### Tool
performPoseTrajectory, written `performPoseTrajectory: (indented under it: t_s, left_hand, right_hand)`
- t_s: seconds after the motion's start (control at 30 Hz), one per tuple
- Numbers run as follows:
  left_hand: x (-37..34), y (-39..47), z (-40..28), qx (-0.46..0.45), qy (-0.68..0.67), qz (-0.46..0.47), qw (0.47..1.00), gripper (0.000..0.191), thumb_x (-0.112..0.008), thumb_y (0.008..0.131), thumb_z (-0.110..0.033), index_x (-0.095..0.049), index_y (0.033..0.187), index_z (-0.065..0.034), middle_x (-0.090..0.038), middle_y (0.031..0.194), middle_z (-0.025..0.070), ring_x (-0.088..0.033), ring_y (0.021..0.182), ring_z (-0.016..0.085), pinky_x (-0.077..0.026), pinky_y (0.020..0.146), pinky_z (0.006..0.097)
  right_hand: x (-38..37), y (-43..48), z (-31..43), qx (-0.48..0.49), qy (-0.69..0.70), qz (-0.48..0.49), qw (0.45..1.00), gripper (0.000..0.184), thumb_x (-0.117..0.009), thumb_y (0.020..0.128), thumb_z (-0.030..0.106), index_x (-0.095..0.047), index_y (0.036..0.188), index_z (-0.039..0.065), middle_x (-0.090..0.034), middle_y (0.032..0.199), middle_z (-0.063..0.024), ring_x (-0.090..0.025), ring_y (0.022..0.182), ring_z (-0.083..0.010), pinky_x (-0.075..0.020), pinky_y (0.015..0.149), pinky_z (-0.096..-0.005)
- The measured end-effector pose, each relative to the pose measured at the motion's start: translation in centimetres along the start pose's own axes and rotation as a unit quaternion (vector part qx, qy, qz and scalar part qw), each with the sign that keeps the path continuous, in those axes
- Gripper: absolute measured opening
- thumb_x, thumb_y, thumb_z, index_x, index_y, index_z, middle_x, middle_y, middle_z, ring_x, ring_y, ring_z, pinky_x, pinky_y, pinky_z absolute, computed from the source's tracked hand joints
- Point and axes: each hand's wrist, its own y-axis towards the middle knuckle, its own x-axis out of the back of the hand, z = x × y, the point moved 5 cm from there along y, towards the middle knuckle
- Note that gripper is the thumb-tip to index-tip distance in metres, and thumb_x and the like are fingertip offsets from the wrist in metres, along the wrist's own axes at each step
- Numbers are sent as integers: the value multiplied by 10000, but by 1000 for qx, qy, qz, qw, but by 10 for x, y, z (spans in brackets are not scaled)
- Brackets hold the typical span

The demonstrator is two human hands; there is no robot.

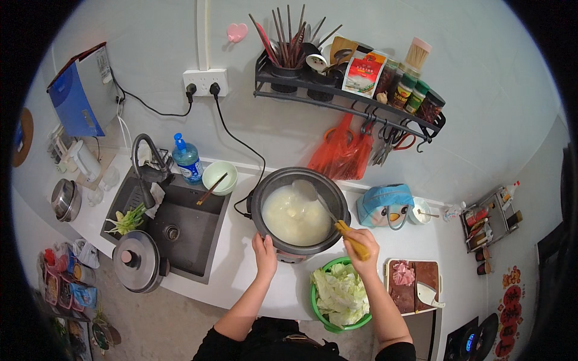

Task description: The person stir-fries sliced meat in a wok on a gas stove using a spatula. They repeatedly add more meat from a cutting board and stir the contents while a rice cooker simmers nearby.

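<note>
An electric cooker pot stands on the white counter, holding a pale, milky liquid with lumps in it. My right hand is closed around the yellow-brown handle of a metal ladle, whose bowl is at the liquid's surface near the pot's far side. My left hand touches the pot's near left rim, thumb upward. Just below my right hand, a green basket holds torn cabbage leaves. Right of it, a cutting board bears sliced pink meat, chopsticks and a white-handled knife.
Left lies a dark sink with green onions; a pot lid rests at its front edge. A bowl and soap bottle stand behind. A cord runs from the pot to the wall socket. A blue bag sits right.
</note>
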Motion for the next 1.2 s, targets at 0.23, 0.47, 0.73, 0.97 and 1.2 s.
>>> performPoseTrajectory:
  t_s: [0.23, 0.47, 0.73, 0.97, 1.2]
  left_hand:
    - [2, 0, 0, -6, -9, 5, 1000, 448, -353, 933, -302, -328, 1258, 5, -367, 1221, 206, -333, 1142, 319, -269, 970, 392]
    - [0, 1, 6, 0, -7, -4, 1000, 456, -361, 931, -313, -329, 1256, 6, -363, 1223, 201, -335, 1140, 316, -276, 966, 395]
    - [-1, 0, 13, 38, -68, -22, 997, 500, -317, 942, -369, -325, 1282, -4, -354, 1250, 179, -323, 1187, 293, -261, 998, 372]
    - [1, 3, 24, 58, -144, -12, 988, 563, -208, 946, -445, -351, 1278, -13, -351, 1271, 160, -347, 1191, 269, -256, 1005, 352]
    - [21, -2, -17, -16, -90, -98, 991, 434, -310, 945, -296, -370, 1255, 0, -356, 1251, 156, -329, 1184, 271, -259, 992, 362]
  right_hand:
    - [-20, 2, 9, 75, -94, 128, 985, 260, -682, 657, 46, -625, 907, 84, -580, 938, -134, -600, 759, -276, -500, 637, -335]
    - [0, 3, 10, -35, -35, -10, 999, 118, -637, 666, 10, -594, 774, -5, -551, 669, -118, -548, 580, -238, -451, 556, -310]
    - [-11, -15, -38, -409, 275, -161, 855, 172, -584, 778, 101, -555, 827, -61, -586, 709, -148, -577, 468, -191, -493, 439, -272]
    - [-23, -34, -51, -454, 347, -259, 779, 208, -581, 778, 103, -551, 876, -77, -595, 747, -160, -589, 490, -215, -526, 476, -286]
    - [-14, -28, -9, -258, 280, -171, 909, 164, -603, 781, 50, -573, 913, -42, -591, 841, -140, -613, 638, -206, -518, 616, -287]
